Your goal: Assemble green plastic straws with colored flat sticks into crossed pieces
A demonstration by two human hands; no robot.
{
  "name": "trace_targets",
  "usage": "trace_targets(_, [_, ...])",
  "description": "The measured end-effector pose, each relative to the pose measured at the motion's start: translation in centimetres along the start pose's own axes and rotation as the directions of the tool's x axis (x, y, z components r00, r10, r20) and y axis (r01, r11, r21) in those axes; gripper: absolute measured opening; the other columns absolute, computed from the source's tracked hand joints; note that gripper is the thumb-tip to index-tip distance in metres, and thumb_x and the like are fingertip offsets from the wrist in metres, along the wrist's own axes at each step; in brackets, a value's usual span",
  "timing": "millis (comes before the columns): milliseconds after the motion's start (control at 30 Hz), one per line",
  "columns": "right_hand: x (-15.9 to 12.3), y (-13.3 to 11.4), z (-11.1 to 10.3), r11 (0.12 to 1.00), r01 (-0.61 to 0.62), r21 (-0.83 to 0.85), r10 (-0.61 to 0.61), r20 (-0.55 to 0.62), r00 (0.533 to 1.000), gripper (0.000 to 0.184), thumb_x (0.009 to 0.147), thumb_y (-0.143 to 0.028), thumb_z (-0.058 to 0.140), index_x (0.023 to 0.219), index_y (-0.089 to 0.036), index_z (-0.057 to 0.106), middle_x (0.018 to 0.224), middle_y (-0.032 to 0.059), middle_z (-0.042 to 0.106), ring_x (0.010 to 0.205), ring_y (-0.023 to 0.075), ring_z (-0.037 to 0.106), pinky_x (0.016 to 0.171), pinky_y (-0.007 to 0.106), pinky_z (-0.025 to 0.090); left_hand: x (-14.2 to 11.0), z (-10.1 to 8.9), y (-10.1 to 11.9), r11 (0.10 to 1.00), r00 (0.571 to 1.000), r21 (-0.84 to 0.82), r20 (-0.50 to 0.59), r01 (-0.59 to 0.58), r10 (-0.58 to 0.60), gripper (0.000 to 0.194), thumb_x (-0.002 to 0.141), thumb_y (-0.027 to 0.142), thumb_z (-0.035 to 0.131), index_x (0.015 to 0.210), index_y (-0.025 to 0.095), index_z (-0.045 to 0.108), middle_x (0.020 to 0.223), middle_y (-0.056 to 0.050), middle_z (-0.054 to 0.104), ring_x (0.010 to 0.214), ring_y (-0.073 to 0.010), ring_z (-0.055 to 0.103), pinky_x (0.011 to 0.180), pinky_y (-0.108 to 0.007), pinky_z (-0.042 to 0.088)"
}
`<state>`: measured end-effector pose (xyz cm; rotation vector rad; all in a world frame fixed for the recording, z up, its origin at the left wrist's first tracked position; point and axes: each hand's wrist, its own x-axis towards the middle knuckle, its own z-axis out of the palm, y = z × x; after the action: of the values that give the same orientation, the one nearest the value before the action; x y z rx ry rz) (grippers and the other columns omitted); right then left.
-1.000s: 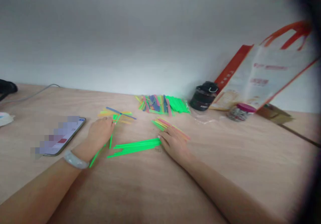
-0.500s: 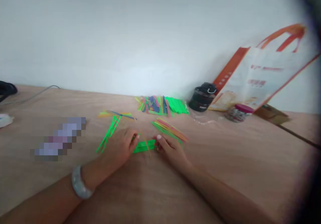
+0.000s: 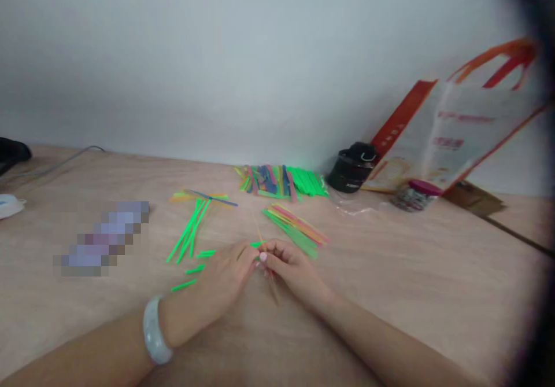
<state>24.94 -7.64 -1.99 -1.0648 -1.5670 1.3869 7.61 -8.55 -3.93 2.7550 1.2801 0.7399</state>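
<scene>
My left hand (image 3: 228,274) and my right hand (image 3: 288,268) meet at the middle of the wooden table (image 3: 390,283), fingertips pinched together on a bundle of green sticks (image 3: 203,255) whose ends stick out leftward under my left hand. A thin orange stick (image 3: 271,283) pokes out between the hands. A pale bracelet (image 3: 154,329) is on my left wrist. More green sticks (image 3: 188,231) lie to the left, a mixed pile of green and pink sticks (image 3: 297,228) just beyond my right hand.
A heap of coloured sticks (image 3: 281,180) lies by the wall, a few yellow and blue sticks (image 3: 203,196) left of it. A phone (image 3: 102,239) lies at left. A black lid (image 3: 352,168), a pink-capped jar (image 3: 416,195) and an orange-white bag (image 3: 459,132) stand at back right.
My left hand came from the far-left sticks across to the green bundle. Both hands drew the bundle nearer to me and closed together on it.
</scene>
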Motion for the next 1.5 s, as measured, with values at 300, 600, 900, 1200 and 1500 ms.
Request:
trace_targets(300, [-0.2, 0.5, 0.3, 0.999, -0.038, -0.011, 0.038, 0.02, 0.999, 0.026, 0.078, -0.043, 0.057, 0.073, -0.018, 0.052, 0.059, -0.0042, 0.046, 0.051, 0.0077, 0.04, 0.048, 0.021, 0.031, 0.3, -0.8, 0.5, 0.999, 1.0, 0.039, 0.009, -0.005, 0.005, 0.017, 0.092, 0.018, 0.034, 0.089, 0.018, 0.051, 0.083, -0.003, 0.058, 0.077, -0.018, 0.056, 0.069, -0.033, 0.047])
trace_targets(600, [0.1, 0.8, 0.2, 0.997, 0.009, -0.071, -0.006, 0.033, 0.999, 0.026, 0.08, -0.043, 0.054, 0.071, -0.018, 0.051, 0.058, -0.0042, 0.047, 0.051, 0.0081, 0.04, 0.048, 0.021, 0.03, 0.4, -1.2, 0.7, 0.999, 1.0, 0.042, 0.021, 0.001, -0.002, 0.022, 0.093, 0.02, 0.033, 0.087, 0.018, 0.053, 0.082, -0.003, 0.059, 0.075, -0.0172, 0.056, 0.066, -0.031, 0.046])
trace_targets(900, [0.3, 0.2, -0.5, 0.995, 0.034, -0.094, -0.031, 0.037, 0.999, 0.031, 0.08, -0.047, 0.054, 0.072, -0.017, 0.052, 0.059, -0.0042, 0.046, 0.053, 0.0079, 0.041, 0.051, 0.021, 0.032, 0.9, -1.5, 0.5, 0.986, 0.996, -0.143, 0.022, 0.09, -0.088, 0.023, 0.092, 0.024, 0.037, 0.084, 0.018, 0.057, 0.08, -0.002, 0.059, 0.073, -0.0154, 0.055, 0.066, -0.028, 0.042])
trace_targets(1200, [0.2, -0.4, 0.1, 0.996, 0.038, -0.075, -0.039, -0.014, 0.999, 0.032, 0.076, -0.049, 0.056, 0.075, -0.017, 0.055, 0.058, -0.0049, 0.045, 0.052, 0.0075, 0.04, 0.049, 0.02, 0.031, 1.7, -2.4, 0.9, 0.876, 0.97, -0.417, 0.082, 0.242, -0.228, 0.02, 0.088, 0.023, 0.043, 0.073, 0.017, 0.055, 0.072, 0.001, 0.058, 0.068, -0.0123, 0.052, 0.062, -0.024, 0.036])
trace_targets(1500, [2.4, 0.5, -5.9, 0.922, 0.088, -0.378, -0.271, -0.464, 0.843, 0.031, 0.082, -0.045, 0.045, 0.083, -0.017, 0.059, 0.061, -0.0011, 0.052, 0.056, 0.0127, 0.047, 0.053, 0.025, 0.038, 0.9, -1.8, -0.5, 0.915, 0.959, -0.291, 0.128, 0.279, -0.252, 0.027, 0.091, 0.027, 0.039, 0.071, 0.017, 0.056, 0.069, 0.0, 0.057, 0.068, -0.0137, 0.053, 0.062, -0.025, 0.038])
